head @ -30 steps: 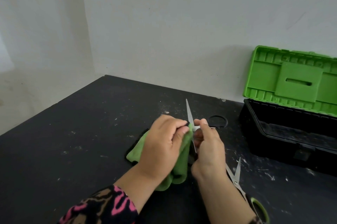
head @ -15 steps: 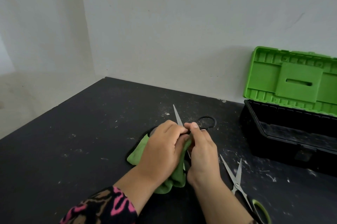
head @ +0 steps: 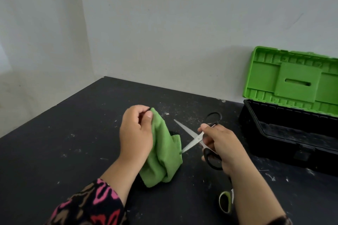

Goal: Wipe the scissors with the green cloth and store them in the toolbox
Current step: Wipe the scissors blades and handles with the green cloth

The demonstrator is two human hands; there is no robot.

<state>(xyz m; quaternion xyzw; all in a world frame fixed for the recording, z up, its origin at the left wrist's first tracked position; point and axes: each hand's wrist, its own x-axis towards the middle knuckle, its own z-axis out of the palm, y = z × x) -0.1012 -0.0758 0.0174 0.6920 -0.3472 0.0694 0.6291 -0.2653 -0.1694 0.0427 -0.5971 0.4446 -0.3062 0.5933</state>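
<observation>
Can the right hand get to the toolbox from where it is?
Probably yes: the toolbox stands open close beside the right hand, lid tipped back, and nothing on the table lies between them.

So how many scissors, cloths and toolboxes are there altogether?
2 scissors: black-handled pair, green-handled pair
1 cloth
1 toolbox
Total: 4

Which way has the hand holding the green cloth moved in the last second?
Yes: the left hand, gripping the green cloth, has moved left, away from the toolbox.
</observation>
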